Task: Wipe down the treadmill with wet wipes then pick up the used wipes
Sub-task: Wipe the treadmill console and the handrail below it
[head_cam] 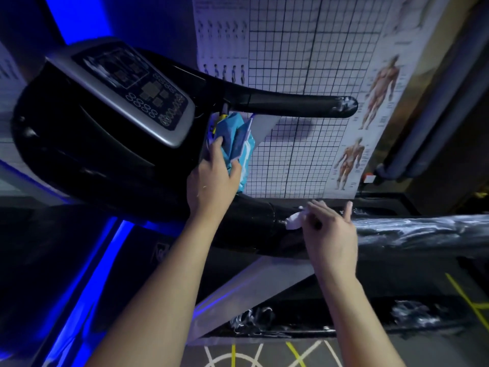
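Observation:
The black treadmill console [87, 144] with its silver control panel [132, 94] fills the upper left. Two black handrails run to the right, the far one [291, 104] and the near one [254, 226]. My left hand [211, 178] grips a blue wet wipes pack [238, 139] beside the console. My right hand [330, 234] lies over the near handrail and pinches a crumpled white wipe [295, 221] against it, with the other fingers spread. Plastic wrap [423, 231] covers the handrail to the right of that hand.
A grid chart with anatomy posters [304, 62] hangs on the wall behind the handrails. A grey treadmill upright [251, 287] slants down below the near rail. Blue light strips [105, 260] glow at left. Floor markings [264, 356] show at the bottom.

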Motion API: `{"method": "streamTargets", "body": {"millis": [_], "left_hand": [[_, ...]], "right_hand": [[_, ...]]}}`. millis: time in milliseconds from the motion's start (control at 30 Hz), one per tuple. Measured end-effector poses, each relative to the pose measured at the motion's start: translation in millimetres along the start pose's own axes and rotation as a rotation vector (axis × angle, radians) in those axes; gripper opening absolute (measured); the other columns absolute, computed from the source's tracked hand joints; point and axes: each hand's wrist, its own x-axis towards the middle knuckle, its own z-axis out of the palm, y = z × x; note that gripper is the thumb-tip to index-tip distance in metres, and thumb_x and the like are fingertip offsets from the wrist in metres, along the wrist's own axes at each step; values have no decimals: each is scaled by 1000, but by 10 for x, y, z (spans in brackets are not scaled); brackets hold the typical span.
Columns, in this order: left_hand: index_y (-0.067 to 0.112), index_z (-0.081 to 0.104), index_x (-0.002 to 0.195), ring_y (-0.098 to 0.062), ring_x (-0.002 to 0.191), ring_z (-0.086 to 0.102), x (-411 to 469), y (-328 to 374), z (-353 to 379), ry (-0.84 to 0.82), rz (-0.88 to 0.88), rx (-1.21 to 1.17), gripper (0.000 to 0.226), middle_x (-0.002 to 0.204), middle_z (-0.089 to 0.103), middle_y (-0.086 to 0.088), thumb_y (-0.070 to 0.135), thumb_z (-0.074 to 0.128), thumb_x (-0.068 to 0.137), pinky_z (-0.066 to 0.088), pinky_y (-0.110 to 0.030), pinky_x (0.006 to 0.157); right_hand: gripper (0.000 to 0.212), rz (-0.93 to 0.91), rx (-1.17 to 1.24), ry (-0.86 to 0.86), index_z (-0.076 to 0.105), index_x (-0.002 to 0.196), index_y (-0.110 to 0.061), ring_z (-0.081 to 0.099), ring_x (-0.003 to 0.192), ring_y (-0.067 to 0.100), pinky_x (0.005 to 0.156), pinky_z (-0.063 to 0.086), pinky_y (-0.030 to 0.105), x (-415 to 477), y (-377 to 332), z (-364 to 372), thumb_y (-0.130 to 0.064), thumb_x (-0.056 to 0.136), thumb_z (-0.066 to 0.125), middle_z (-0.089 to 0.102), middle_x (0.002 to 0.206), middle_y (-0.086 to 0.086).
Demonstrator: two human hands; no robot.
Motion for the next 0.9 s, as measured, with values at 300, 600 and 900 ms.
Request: {"method": "streamTargets", "body": {"millis": [300,600,900], "left_hand": [[16,54,145,-49,87,70,1,-27,3,-5,8,-68,49,104,72,-28,32,60,99,55,-51,68],[20,55,144,-54,92,67,-28,1,-14,-32,-24,-84,47,105,71,-32,34,60,99,52,-53,74],[23,55,146,-52,98,66,-77,62,-44,-59,-38,-99,48,112,71,-30,32,62,99,51,-52,79]], "right_hand": [[40,-122,76,-53,73,115,-8,64,113,20,127,6,47,-132,-418,443,-20,88,45,70,115,-2],[28,-275,77,-6,76,108,-14,68,106,11,125,13,50,-98,-166,354,-17,84,62,73,111,-7],[35,-162,-53,-192,76,117,-18,65,119,11,124,0,49,94,572,-169,-18,85,62,70,126,-4]]}}
